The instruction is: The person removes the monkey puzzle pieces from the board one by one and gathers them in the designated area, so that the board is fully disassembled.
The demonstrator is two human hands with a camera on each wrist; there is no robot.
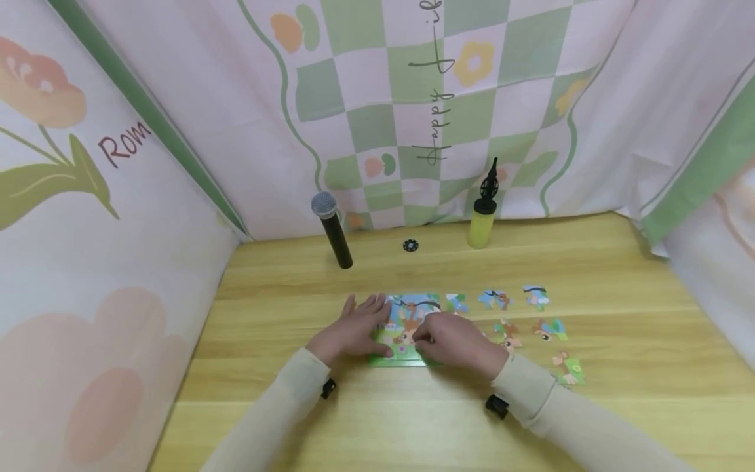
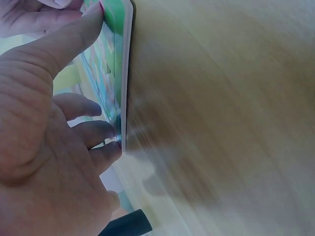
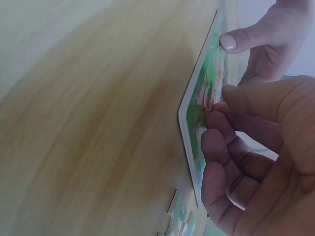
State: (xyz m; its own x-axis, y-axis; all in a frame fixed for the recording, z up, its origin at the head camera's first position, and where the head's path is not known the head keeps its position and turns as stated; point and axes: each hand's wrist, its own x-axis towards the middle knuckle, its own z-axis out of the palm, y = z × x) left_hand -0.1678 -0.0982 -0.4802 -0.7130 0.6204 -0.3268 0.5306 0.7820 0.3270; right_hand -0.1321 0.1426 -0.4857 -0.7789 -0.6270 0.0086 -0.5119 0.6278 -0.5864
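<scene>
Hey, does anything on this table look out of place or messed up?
Nothing looks damaged or spilled. The puzzle board lies flat under both hands; loose pieces sit scattered to its right. A microphone and yellow pump stand upright behind.

On the cloth backdrop (image 1: 531, 98) behind the table, dark handwritten script runs sideways down the green-and-pink chequered part; its lower word reads "Happy" (image 1: 435, 128), and above it come more strokes that run out of the top of the view and cannot be read. On the side cloth (image 1: 88, 229) to the left, beside a printed flower, brown letters read "Rom" (image 1: 125, 143), ending at the fold.
</scene>
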